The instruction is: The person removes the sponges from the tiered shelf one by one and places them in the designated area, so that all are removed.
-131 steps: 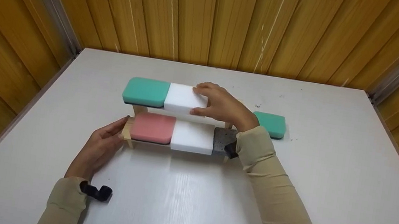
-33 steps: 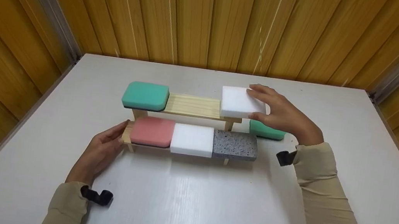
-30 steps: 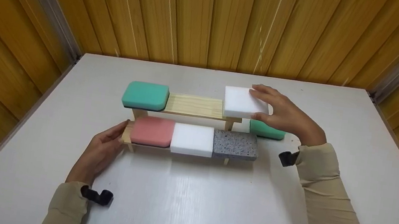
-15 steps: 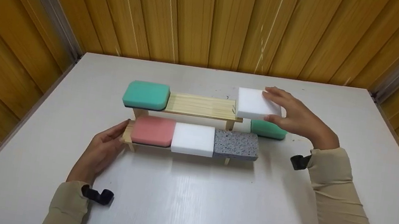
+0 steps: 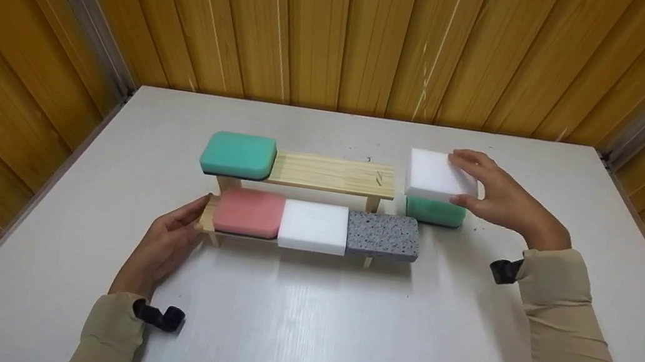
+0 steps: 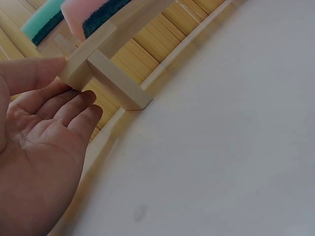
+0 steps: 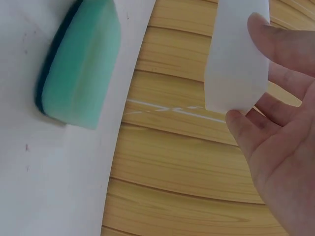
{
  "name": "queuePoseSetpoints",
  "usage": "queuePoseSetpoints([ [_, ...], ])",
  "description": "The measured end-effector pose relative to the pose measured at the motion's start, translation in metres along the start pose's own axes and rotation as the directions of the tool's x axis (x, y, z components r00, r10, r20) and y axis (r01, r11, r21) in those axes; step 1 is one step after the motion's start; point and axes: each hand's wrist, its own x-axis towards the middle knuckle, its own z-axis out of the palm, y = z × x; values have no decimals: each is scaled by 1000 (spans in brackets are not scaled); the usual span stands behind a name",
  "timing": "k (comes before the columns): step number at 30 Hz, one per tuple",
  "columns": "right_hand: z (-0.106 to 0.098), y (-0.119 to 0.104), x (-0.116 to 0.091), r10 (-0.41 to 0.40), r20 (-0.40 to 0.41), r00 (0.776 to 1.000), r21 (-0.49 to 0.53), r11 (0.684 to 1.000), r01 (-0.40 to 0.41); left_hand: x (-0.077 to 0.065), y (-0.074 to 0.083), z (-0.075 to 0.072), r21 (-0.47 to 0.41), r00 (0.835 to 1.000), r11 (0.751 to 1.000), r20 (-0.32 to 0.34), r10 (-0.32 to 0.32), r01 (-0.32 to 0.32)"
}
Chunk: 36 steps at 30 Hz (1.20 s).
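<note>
"Worktop point(image 5: 287, 340), left side: what do you see?"

"A left hand point(image 5: 165, 244) coming out of a tan sleeve point(image 5: 109, 328). Thumb and forefinger pinch the left end of the lower board point(image 5: 208, 215), part of a wooden stand point(image 5: 228, 184); seen from that wrist, the remaining fingers reach out below, only slightly bent."

"And the stand itself?"

"Around the middle of the worktop, nearer its far edge. On the left end of the upper board point(image 5: 330, 174) sits a green sponge point(image 5: 238, 153) with a dark underside. The lower board carries, in a touching row, a pink sponge point(image 5: 248, 213), a white slab point(image 5: 314, 225) and a speckled grey block point(image 5: 384, 235); the grey one hides that board's right end."

"Anything past the stand?"

"A second green sponge point(image 5: 435, 212), lying on the worktop just off the stand's right end, well short of the worktop's right edge."

"What about the white block point(image 5: 432, 174)?"

"Off the worktop, gripped by the right hand point(image 5: 503, 197): thumb at its near side, fingers at its far side, spread as wide as the block. The head view has it overlapping that last sponge; the right wrist view shows the two apart."
</note>
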Motion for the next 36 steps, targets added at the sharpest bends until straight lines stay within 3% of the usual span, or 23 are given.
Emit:
queuePoseSetpoints([
  [8,-6,11,-6,46,16,999,-3,999,-46,1,0,1,48,999,999,-39,-17,19],
  [20,-7,29,-14,68,3,998,-30,997,-68,1,0,1,84,999,996,-35,-14,17],
  [28,-9,43,-21,106,13,994,-33,994,-106,1,-1,0,53,1000,999,-18,-1,2],
  [36,-6,54,-27,78,3,997,-18,997,-78,1,0,0,3,1000,1000,-10,-18,18],
])
